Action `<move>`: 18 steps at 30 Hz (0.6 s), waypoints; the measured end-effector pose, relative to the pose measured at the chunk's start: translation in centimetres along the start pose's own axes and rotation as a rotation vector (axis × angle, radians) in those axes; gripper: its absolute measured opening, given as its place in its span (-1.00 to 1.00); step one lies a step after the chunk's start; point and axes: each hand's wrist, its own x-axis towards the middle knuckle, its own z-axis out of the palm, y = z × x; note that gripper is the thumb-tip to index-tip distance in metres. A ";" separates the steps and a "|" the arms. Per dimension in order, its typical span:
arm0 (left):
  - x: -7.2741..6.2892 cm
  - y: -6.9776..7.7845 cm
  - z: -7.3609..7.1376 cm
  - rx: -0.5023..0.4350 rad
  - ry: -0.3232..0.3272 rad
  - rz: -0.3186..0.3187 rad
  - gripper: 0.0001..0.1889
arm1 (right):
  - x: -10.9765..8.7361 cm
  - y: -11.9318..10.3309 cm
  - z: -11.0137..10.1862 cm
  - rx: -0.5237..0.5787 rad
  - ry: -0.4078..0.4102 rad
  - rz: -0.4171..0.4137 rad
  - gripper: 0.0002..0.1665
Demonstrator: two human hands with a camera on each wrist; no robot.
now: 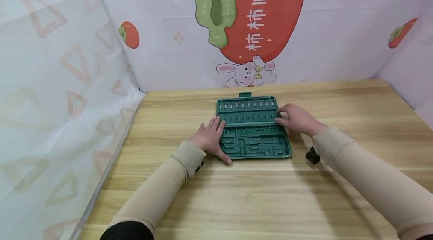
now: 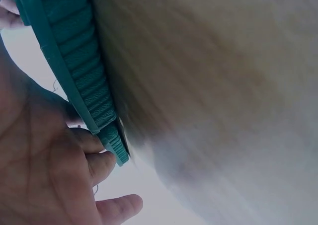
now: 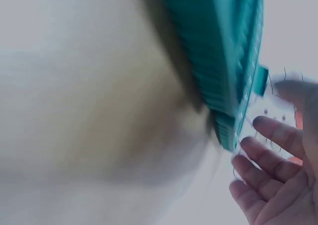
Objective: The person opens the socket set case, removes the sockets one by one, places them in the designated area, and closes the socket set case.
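A green plastic tool case lies unfolded on the wooden table. Its far half carries a row of small metal sockets; moulded recesses shape the near half. My left hand rests at the case's left edge with fingers spread and the thumb toward the near corner. In the left wrist view, some fingers touch the ribbed side. My right hand is at the right edge near the hinge, fingers loosely bent. The right wrist view shows those fingers beside the case wall, apart from one another; contact is hard to tell.
The wooden table extends around the case on all sides. Behind it hangs a white printed cloth, with another patterned cloth along the left side. A small black object shows beneath the right wrist.
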 end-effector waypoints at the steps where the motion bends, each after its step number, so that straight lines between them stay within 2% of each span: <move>1: 0.0 0.0 0.0 -0.003 -0.003 0.002 0.55 | 0.6 0.1 -0.3 0.025 0.017 0.027 -0.46; 3: 0.2 0.1 0.0 -0.008 -0.009 0.010 0.55 | 1.6 0.5 -0.9 0.071 0.033 0.070 -0.54; 7: 0.4 0.4 0.2 -0.012 -0.016 0.018 0.54 | 3.0 1.7 -1.0 0.144 0.037 0.143 -0.56; 11: 0.3 0.6 0.9 -0.014 -0.010 0.015 0.55 | 4.2 2.4 0.0 0.130 0.033 0.150 -0.59; 18: 0.0 0.6 1.4 -0.022 -0.008 -0.005 0.55 | 5.8 1.9 0.5 0.030 -0.015 0.131 -0.57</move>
